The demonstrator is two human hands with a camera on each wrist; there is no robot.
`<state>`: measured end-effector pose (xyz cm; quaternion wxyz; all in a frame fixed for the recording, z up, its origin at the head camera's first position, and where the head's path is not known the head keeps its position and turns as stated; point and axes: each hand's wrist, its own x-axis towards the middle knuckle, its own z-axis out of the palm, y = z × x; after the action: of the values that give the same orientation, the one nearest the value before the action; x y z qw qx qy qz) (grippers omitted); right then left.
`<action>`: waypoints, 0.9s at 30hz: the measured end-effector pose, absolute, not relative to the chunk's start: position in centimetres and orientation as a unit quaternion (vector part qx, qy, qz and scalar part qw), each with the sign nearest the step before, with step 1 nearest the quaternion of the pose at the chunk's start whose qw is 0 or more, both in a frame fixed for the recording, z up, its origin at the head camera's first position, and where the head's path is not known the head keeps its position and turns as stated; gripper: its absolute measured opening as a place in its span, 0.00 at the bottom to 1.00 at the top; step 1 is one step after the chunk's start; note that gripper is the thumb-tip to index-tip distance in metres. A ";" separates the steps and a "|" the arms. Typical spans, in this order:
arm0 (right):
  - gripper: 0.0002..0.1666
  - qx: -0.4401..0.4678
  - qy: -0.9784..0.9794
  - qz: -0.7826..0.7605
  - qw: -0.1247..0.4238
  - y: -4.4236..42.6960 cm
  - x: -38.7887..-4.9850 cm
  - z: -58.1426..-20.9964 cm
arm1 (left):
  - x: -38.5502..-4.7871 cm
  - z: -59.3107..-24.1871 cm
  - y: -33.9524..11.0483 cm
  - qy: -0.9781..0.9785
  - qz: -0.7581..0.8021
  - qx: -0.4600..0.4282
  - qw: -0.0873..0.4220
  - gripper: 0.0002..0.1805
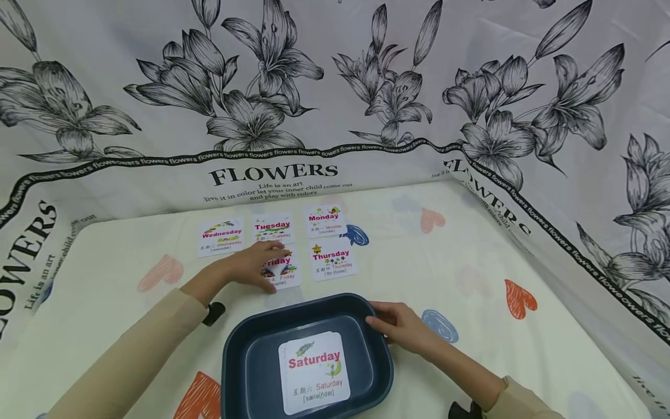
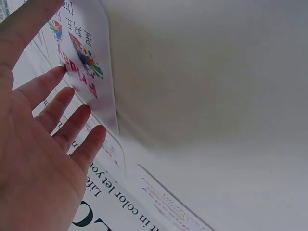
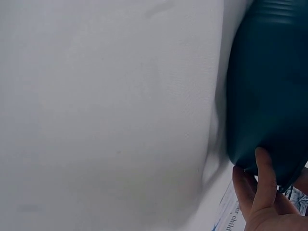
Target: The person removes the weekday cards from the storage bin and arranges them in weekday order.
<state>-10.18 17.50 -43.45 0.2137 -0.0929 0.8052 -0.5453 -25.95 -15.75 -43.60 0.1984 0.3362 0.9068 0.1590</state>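
The left hand (image 1: 250, 263) spreads loose fingers over the Friday card (image 1: 289, 274), beside the Thursday card (image 1: 333, 261) — a bump might slide both. The right hand (image 1: 400, 327) grips the tray (image 1: 257, 355) — tugging could tip it.

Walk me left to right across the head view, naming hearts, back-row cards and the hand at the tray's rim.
Pale pink heart → Wednesday card → Tuesday card → Monday card → right hand → orange-red heart.
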 end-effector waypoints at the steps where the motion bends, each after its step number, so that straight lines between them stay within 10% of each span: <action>1: 0.26 -0.091 0.805 -0.546 0.214 17.5 -10.2 -43.5 | -25.9 -43.6 -15.7 0.909 0.150 0.337 0.194 0.49; 12: 0.26 -0.099 0.803 -0.547 0.212 17.4 -10.2 -43.6 | -24.5 -41.6 -15.0 0.918 0.170 0.334 0.127 0.30; 27: 0.26 -0.093 0.805 -0.545 0.213 17.7 -10.2 -43.6 | -20.0 -38.6 -15.4 0.914 0.202 0.348 0.055 0.30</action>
<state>-10.19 17.68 -43.61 0.2133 -0.0934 0.8052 -0.5454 -20.00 -15.36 -38.60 0.0548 0.3481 0.9139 0.2016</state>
